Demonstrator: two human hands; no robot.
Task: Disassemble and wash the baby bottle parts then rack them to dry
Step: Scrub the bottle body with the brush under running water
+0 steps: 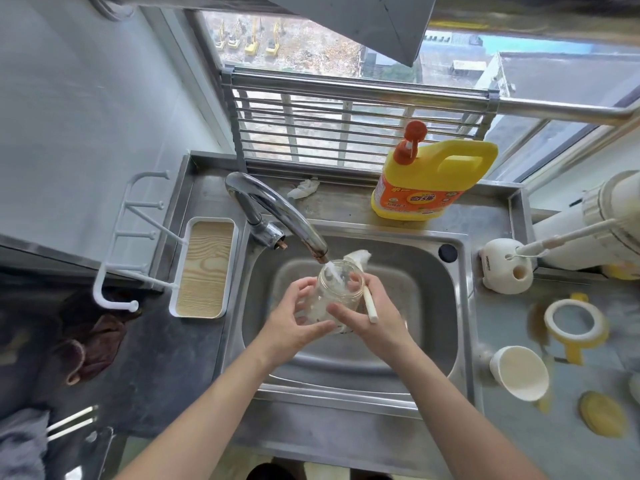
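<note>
left hand [294,327] and right hand [379,325], each grip curled round a clear bottle [329,296] under the running tap [277,211]; the right also pinches a brush [369,303]. wet, the bottle could slip.

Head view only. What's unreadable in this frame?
Head view throughout.
Bottle base: covered by left hand and right hand.
Brush head: partly behind the bottle's rim.
Jug label: too small, blurred.
Pale thing beside the cap: cut off by the right edge.
Yellow disc: blurred, cannot identify.
</note>
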